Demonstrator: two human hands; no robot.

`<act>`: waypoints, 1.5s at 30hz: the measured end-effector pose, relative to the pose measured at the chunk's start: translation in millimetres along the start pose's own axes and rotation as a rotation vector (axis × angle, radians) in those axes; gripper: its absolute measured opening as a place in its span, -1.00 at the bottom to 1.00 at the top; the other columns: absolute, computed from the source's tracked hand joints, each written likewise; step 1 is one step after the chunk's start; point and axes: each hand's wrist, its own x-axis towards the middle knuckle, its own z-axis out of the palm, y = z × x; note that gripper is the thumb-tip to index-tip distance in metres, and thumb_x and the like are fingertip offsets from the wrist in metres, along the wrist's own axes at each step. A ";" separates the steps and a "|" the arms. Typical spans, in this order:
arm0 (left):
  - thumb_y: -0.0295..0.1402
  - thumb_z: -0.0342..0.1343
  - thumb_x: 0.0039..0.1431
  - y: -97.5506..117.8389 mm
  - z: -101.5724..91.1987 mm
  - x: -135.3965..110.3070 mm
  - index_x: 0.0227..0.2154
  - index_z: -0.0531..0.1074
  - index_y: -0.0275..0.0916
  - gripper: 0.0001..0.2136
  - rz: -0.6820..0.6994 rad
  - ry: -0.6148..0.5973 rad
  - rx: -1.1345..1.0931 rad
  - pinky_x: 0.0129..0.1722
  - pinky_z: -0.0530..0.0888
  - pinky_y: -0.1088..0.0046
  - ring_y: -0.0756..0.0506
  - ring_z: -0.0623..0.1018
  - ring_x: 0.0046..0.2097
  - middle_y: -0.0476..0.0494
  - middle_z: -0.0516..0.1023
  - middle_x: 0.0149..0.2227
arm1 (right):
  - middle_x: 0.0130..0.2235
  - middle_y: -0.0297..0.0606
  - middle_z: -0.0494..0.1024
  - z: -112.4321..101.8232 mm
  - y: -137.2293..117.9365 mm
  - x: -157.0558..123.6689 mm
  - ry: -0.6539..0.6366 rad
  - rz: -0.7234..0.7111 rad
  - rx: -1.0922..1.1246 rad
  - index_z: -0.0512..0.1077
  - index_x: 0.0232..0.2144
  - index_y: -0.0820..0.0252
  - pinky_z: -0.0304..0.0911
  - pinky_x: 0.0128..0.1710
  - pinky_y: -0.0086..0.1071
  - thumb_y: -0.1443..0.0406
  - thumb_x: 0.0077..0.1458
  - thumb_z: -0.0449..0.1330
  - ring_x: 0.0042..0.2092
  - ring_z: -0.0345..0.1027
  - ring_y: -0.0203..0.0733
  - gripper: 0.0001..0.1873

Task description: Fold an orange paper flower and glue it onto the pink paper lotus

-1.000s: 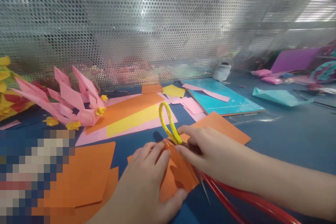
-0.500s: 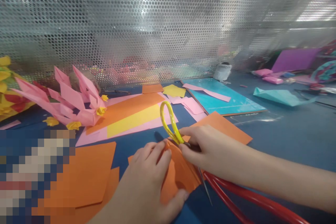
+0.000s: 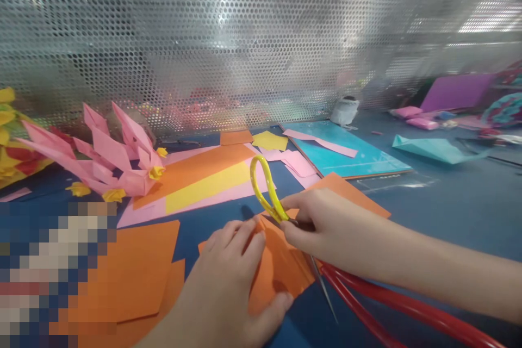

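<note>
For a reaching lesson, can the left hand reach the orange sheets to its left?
Probably yes: nothing visible blocks the left hand from the orange sheets, though it rests on creased orange paper.

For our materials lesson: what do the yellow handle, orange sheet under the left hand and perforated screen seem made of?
Yellow handle: perhaps plastic or coated metal, glossy with highlights. Orange sheet: apparently paper, matte, thin and creased. Perforated screen: probably metal, grey with bright sheen.

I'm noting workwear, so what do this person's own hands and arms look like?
The slender-fingered left hand and slender-fingered right hand are both ungloved, with no rings, bracelets or watch visible. The long, tapering right forearm is bare out to the picture's edge, and no sleeve shows on either side.
</note>
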 end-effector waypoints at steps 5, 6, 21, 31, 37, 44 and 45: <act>-0.17 0.08 0.08 0.1 -2.3 0.1 0.04 0.39 -0.36 -0.50 -0.006 -0.023 -0.004 0.01 0.39 -0.15 -0.41 0.37 0.09 -0.39 0.42 0.11 | -0.70 -0.53 0.09 4.5 1.3 3.3 -0.010 0.008 -0.034 0.29 -0.57 0.18 -0.22 -0.65 -0.44 0.35 0.02 0.08 -0.64 -0.12 -0.41 -0.86; -0.17 0.08 0.08 0.3 -2.9 0.3 0.05 0.38 -0.37 -0.49 -0.007 -0.027 -0.001 0.01 0.39 -0.15 -0.41 0.37 0.09 -0.40 0.42 0.11 | -0.70 -0.53 0.09 4.7 0.7 3.1 -0.007 0.018 -0.048 0.28 -0.58 0.17 -0.21 -0.65 -0.44 0.35 0.02 0.08 -0.64 -0.12 -0.40 -0.85; -0.20 0.05 0.09 -0.3 -4.0 -0.1 0.08 0.35 -0.42 -0.47 0.007 -0.026 0.002 0.01 0.40 -0.15 -0.43 0.37 0.12 -0.44 0.40 0.12 | -0.70 -0.54 0.12 5.6 -4.0 2.9 -0.008 0.016 -0.056 0.32 -0.55 0.18 -0.17 -0.65 -0.44 0.44 0.01 0.07 -0.63 -0.08 -0.39 -0.85; -0.24 0.08 0.05 0.5 -2.0 0.2 0.04 0.38 -0.41 -0.50 0.025 0.018 -0.017 -0.03 0.43 -0.16 -0.44 0.39 0.09 -0.45 0.43 0.08 | -0.69 -0.53 0.16 6.2 -3.3 2.2 -0.028 0.016 -0.047 0.29 -0.55 0.17 -0.14 -0.66 -0.45 0.43 0.01 0.05 -0.63 -0.05 -0.40 -0.86; -0.23 0.09 0.05 -1.1 -1.4 -0.7 0.04 0.38 -0.42 -0.49 0.017 0.015 -0.012 -0.03 0.42 -0.18 -0.46 0.37 0.10 -0.46 0.42 0.08 | -0.69 -0.54 0.15 6.8 -3.2 3.2 -0.027 -0.005 -0.017 0.38 -0.48 0.19 -0.15 -0.67 -0.46 0.43 0.03 0.05 -0.63 -0.06 -0.40 -0.86; -0.23 0.07 0.08 -0.2 -1.8 -1.1 0.03 0.40 -0.38 -0.53 0.013 0.023 -0.042 0.00 0.40 -0.16 -0.43 0.37 0.10 -0.43 0.41 0.10 | -0.69 -0.53 0.16 6.1 -3.3 2.3 -0.033 0.015 -0.030 0.45 -0.41 0.21 -0.15 -0.67 -0.44 0.44 0.03 0.04 -0.63 -0.07 -0.38 -0.82; -0.23 0.07 0.08 -0.4 -1.5 -1.2 0.03 0.39 -0.39 -0.53 0.011 0.015 -0.039 0.00 0.40 -0.17 -0.44 0.37 0.10 -0.44 0.41 0.10 | -0.69 -0.53 0.16 6.1 -3.0 2.1 -0.028 0.016 -0.034 0.45 -0.41 0.21 -0.15 -0.67 -0.44 0.44 0.03 0.04 -0.63 -0.07 -0.38 -0.82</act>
